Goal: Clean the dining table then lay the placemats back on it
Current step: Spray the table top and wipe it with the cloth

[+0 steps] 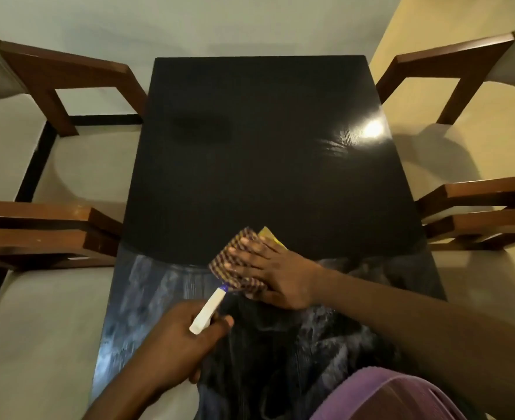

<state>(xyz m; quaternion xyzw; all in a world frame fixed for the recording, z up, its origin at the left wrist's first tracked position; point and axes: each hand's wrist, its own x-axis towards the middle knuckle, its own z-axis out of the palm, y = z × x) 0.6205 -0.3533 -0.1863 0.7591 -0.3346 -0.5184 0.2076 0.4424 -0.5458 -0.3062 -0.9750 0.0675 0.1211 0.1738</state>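
The dining table [259, 140] is a glossy black rectangle that runs away from me. My right hand [268, 268] lies flat on a folded checked cloth [230, 262] with a yellow corner, pressed onto the near part of the tabletop. My left hand [180, 338] grips a white spray bottle [209, 309]; its blue-tipped nozzle points at the cloth's near edge. The near end of the tabletop shows pale wet streaks. No placemats are in view.
Wooden chairs with cream seats stand on both sides: two on the left [65, 80] [47, 231] and two on the right [453, 68] [486, 213]. A purple garment [383, 395] shows at the bottom right. A wall closes off the far end of the table.
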